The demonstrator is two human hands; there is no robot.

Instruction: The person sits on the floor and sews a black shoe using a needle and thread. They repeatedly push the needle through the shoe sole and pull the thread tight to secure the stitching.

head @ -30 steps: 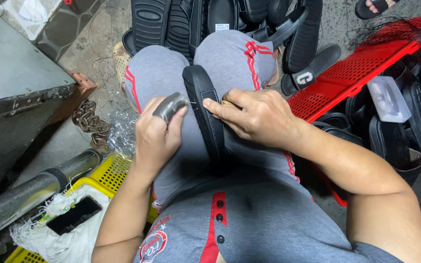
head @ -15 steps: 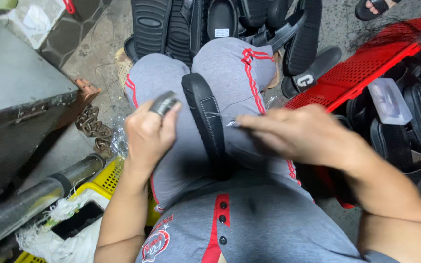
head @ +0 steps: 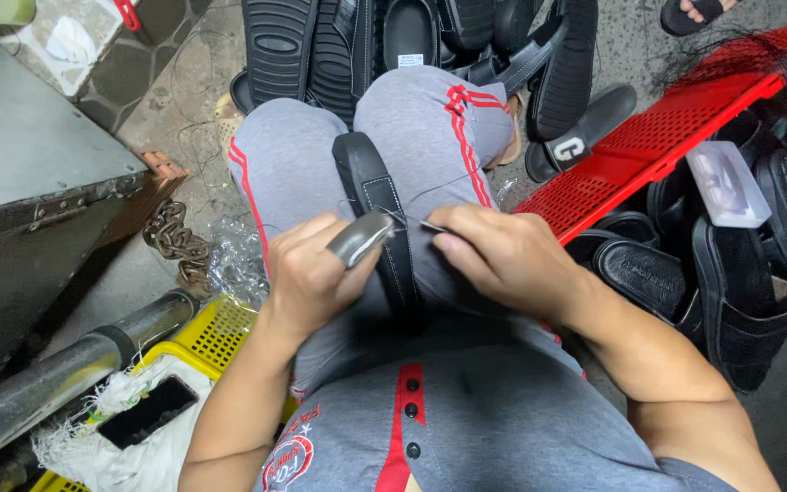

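Observation:
A black sandal with stitched edges lies lengthwise between my knees on grey trousers with red stripes. My left hand grips its left edge, and a grey metal thimble-like cap covers the thumb. My right hand pinches a thin needle right beside the sandal's right edge. A fine thread runs from the needle across the sandal.
Black soles and sandals are piled beyond my knees. A red plastic crate and more black sandals sit to the right. On the left stand a grey metal box, a chain, a pipe and a yellow basket holding a phone.
My right hand pulled out to the right with the needle, then came back to the sandal's edge. My left hand kept hold of the sandal and shifted slightly lower.

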